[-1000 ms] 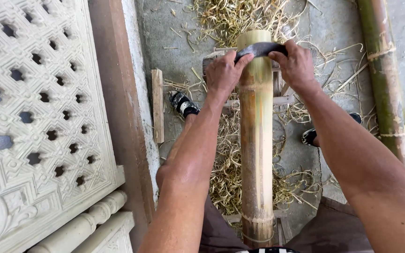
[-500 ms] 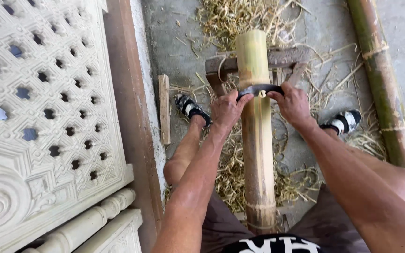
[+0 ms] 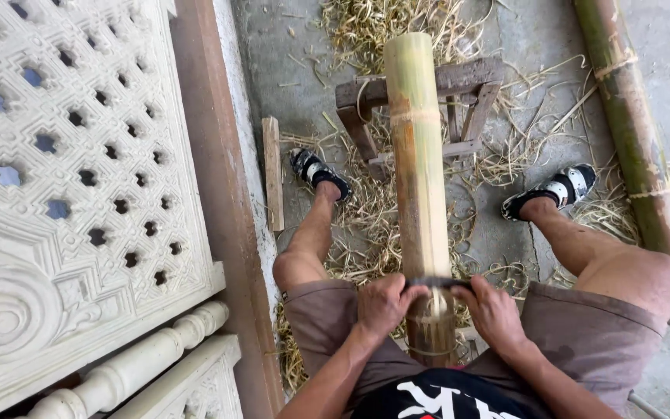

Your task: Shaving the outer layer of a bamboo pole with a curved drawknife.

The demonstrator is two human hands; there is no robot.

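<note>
A thick bamboo pole (image 3: pixel 416 163) lies lengthwise between my knees, its far end resting on a low wooden stand (image 3: pixel 471 85). Across its near end sits a dark drawknife blade (image 3: pixel 437 282). My left hand (image 3: pixel 381 304) grips the blade's left end and my right hand (image 3: pixel 494 310) grips its right end, both fists closed around it close to my body. The pole's upper face looks pale and scraped; its near end is darker.
A second, greener bamboo pole (image 3: pixel 631 140) lies on the concrete at the right. Shavings (image 3: pixel 366 209) litter the ground around my sandalled feet (image 3: pixel 318 172). A short wooden slat (image 3: pixel 273 171) lies by a wooden beam (image 3: pixel 215 178); carved white panels (image 3: pixel 71 178) stand at left.
Both hands have drawn the blade along the pole from its far end by the stand back to the near end at my lap.
</note>
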